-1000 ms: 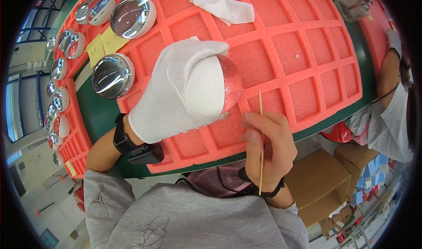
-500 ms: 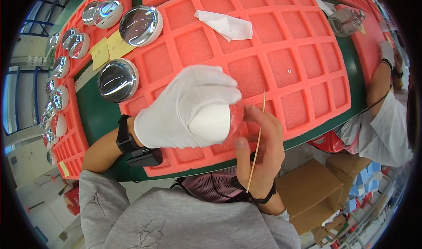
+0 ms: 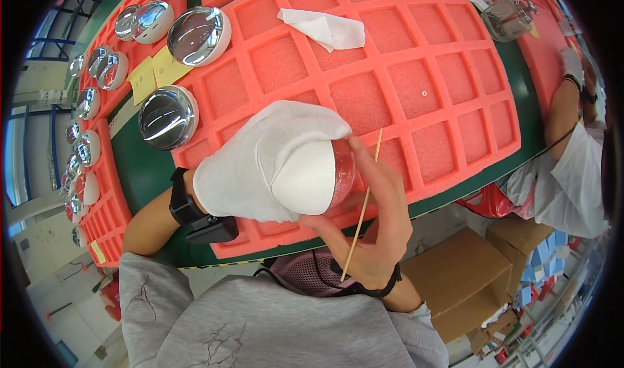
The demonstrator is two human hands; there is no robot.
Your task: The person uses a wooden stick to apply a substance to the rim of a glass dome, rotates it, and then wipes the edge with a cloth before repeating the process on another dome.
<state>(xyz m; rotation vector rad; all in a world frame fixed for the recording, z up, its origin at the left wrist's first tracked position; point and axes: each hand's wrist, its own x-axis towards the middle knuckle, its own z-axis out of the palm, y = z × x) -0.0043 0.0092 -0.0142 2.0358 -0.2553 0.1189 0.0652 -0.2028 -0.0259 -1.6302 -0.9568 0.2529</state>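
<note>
My left hand (image 3: pixel 244 163), in a white glove, is closed around a white-backed dome (image 3: pixel 304 178) whose clear, glossy face turns right. My bare right hand (image 3: pixel 383 228) reaches around that face, with thumb and forefinger at its rim. A thin wooden stick (image 3: pixel 359 222) slants across the right hand, held among its fingers; exactly how is partly hidden. Beneath both hands lies a pink foam tray (image 3: pixel 398 63) with square pockets. Two mirror-faced domes, a nearer one (image 3: pixel 168 118) and a farther one (image 3: pixel 198 37), rest at its left edge.
A crumpled white cloth (image 3: pixel 328 30) and a small ring (image 3: pixel 424 94) lie on the tray. Yellow notes (image 3: pixel 170 66) lie between it and another foam tray (image 3: pixel 107 212) with several domes. A glass jar (image 3: pixel 507 20) stands far right. Another person's arm (image 3: pixel 562 111) is beyond. Cardboard boxes (image 3: pixel 455 277) sit below.
My right hand has moved left and closed in on the dome, thumb and forefinger now spanning its rim. The stick has shifted left with it. My left hand still grips the dome.
</note>
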